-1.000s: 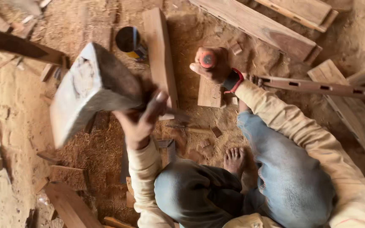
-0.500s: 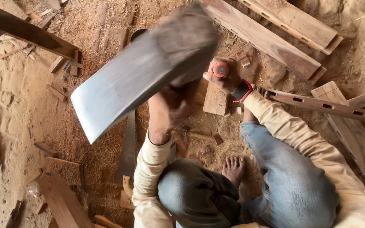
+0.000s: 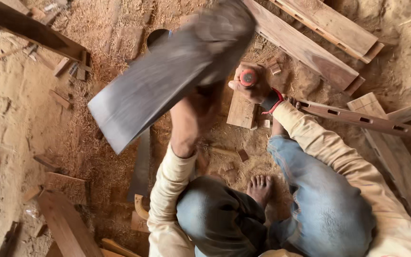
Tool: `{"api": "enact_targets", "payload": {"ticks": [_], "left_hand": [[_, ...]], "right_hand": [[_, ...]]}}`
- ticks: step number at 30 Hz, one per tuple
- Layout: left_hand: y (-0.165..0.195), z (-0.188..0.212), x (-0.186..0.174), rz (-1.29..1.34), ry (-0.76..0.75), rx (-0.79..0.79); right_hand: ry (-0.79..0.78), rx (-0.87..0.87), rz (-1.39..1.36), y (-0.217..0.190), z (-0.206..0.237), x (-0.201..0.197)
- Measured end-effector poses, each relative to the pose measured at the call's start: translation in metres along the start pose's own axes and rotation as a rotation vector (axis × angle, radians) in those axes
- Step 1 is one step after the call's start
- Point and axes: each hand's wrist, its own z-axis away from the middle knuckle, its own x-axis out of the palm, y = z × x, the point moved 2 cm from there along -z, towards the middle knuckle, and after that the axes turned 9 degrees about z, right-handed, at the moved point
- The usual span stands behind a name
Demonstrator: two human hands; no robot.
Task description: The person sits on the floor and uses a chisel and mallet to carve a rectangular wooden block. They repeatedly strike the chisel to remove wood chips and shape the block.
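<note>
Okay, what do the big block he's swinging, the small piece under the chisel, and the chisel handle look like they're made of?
The big block in the left hand looks like grey, weathered bare wood; motion blur hides its grain. The small piece is raw brown timber with visible grain, unfinished. The chisel handle in the right hand is glossy red-orange, probably plastic, though painted wood is possible.

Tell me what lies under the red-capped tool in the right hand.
A short wooden block on the sawdust floor. The right hand covers the tool's shaft and tip.
</note>
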Motion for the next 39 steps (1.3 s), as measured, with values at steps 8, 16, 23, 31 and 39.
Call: {"api": "enact_targets", "payload": {"ticks": [8, 16, 23, 31, 39], "left_hand": [[-0.03, -0.004, 0.017, -0.658, -0.2, -0.187], [-0.002, 0.004, -0.004, -0.056, 0.031, 0.032], [-0.048, 0.0, 0.027, -0.676, -0.249, -0.261], [-0.015, 0.009, 0.006, -0.25, 0.011, 0.014], [-0.059, 0.011, 0.035, -0.705, -0.396, -0.344]], "right_hand": [[-0.151, 0.224, -0.166, 0.026, 0.007, 0.019], [-0.124, 0.232, -0.203, 0.035, 0.015, 0.02], [-0.366, 0.402, -0.198, 0.045, 0.019, 0.03], [-0.157, 0.262, -0.01, 0.042, 0.022, 0.019], [-0.164, 0.112, -0.13, 0.034, 0.033, 0.021]]}}
